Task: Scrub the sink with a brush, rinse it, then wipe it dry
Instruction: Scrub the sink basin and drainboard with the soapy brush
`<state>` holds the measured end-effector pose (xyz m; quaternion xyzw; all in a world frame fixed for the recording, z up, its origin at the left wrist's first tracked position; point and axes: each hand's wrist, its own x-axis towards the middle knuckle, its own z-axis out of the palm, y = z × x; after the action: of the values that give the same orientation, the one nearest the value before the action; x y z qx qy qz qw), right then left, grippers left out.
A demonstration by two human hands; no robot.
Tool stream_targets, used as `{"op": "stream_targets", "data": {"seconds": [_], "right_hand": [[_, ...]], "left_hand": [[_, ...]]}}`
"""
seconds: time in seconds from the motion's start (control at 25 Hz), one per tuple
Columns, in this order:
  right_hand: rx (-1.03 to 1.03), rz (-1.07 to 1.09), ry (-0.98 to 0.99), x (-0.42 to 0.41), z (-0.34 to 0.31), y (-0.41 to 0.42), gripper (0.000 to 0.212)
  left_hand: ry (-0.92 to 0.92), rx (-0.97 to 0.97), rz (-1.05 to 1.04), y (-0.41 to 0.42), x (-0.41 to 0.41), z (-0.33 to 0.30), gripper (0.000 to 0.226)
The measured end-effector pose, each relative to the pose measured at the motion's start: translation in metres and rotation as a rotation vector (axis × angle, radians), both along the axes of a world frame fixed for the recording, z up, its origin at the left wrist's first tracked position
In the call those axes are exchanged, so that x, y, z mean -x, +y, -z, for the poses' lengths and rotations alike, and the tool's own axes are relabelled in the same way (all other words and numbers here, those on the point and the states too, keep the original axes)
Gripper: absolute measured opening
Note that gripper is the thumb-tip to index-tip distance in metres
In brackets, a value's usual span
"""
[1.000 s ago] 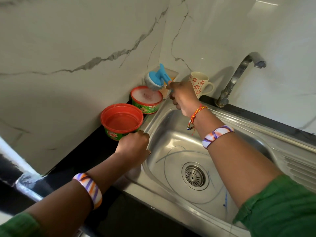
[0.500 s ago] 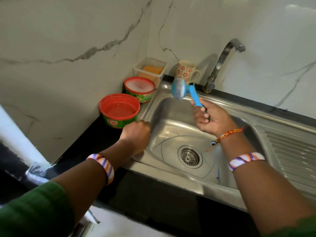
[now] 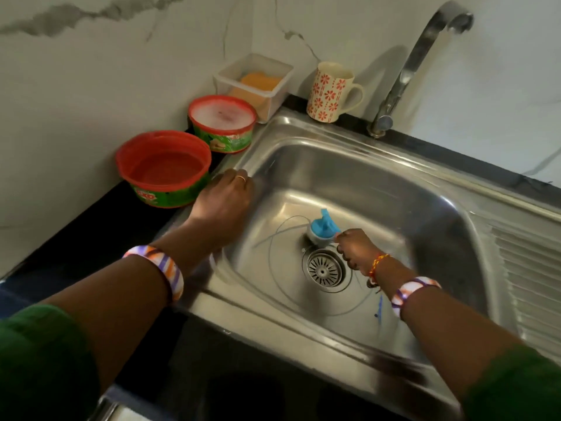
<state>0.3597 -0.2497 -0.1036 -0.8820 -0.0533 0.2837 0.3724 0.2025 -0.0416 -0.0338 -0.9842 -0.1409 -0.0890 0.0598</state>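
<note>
Gripping brush (image 3: pixel 322 228) | right hand (image 3: pixel 355 249) | sink (image 3: pixel 379 189) floor | beside drain (image 3: pixel 325 269)

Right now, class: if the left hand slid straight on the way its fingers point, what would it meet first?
Probably the foam-filled tub. The left hand rests on the sink rim, fingers pointing up-left along it; the red tub lies just aside. Depth is uncertain.

Glossy steel sink (image 3: pixel 379 189), blue plastic brush (image 3: pixel 323 230), polished marble wall (image 3: pixel 91 71).
</note>
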Motion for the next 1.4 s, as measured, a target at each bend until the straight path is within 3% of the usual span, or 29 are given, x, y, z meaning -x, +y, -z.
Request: {"op": "stream_targets", "data": {"seconds": [0.16, 0.44, 0.52, 0.72, 0.76, 0.84, 0.92, 1.04, 1.12, 1.2, 1.28, 1.32, 1.4], "right_hand": [[-0.015, 0.076, -0.037, -0.034, 0.038, 0.023, 0.021], [-0.007, 0.097, -0.166, -0.034, 0.024, 0.024, 0.018], [0.042, -0.004, -0.161, -0.028, 0.019, 0.027, 0.019], [0.117, -0.586, -0.156, 0.032, 0.017, 0.031, 0.024], [0.164, -0.568, -0.240, 0.025, 0.016, 0.026, 0.024], [0.260, -0.319, -0.388, -0.013, 0.015, 0.015, 0.029], [0.254, -0.139, -0.361, -0.037, 0.009, 0.012, 0.030], [0.041, -0.427, -0.175, 0.012, 0.012, 0.033, 0.021], [0.039, -0.668, -0.158, 0.048, 0.015, 0.031, 0.025], [0.128, -0.605, -0.338, 0.022, 0.021, 0.029, 0.029], [0.227, -0.356, -0.417, -0.027, 0.016, 0.033, 0.032], [0.229, -0.276, -0.397, -0.039, 0.014, 0.037, 0.032], [0.100, -0.358, -0.261, -0.023, 0.014, 0.044, 0.025]], "left_hand": [[-0.096, 0.082, -0.049, 0.001, -0.001, 0.006, 0.043], [-0.090, 0.048, -0.107, -0.001, -0.001, 0.008, 0.057], [-0.085, 0.032, -0.110, -0.002, 0.000, 0.008, 0.057], [-0.016, -0.044, -0.087, -0.003, 0.001, 0.002, 0.053], [-0.009, -0.055, -0.079, -0.002, 0.001, 0.003, 0.052], [0.008, -0.064, -0.087, -0.001, 0.002, 0.005, 0.053], [0.018, -0.068, -0.087, -0.001, 0.001, 0.005, 0.052], [0.024, -0.041, -0.094, 0.000, 0.000, 0.005, 0.051], [0.003, 0.013, -0.103, 0.001, 0.000, 0.006, 0.051], [0.026, -0.022, -0.082, -0.001, 0.000, 0.005, 0.049], [-0.006, -0.095, -0.069, 0.001, 0.000, 0.005, 0.047], [-0.020, -0.059, -0.079, 0.001, 0.000, 0.006, 0.048], [-0.029, 0.014, -0.101, 0.003, -0.001, 0.010, 0.049]]}}
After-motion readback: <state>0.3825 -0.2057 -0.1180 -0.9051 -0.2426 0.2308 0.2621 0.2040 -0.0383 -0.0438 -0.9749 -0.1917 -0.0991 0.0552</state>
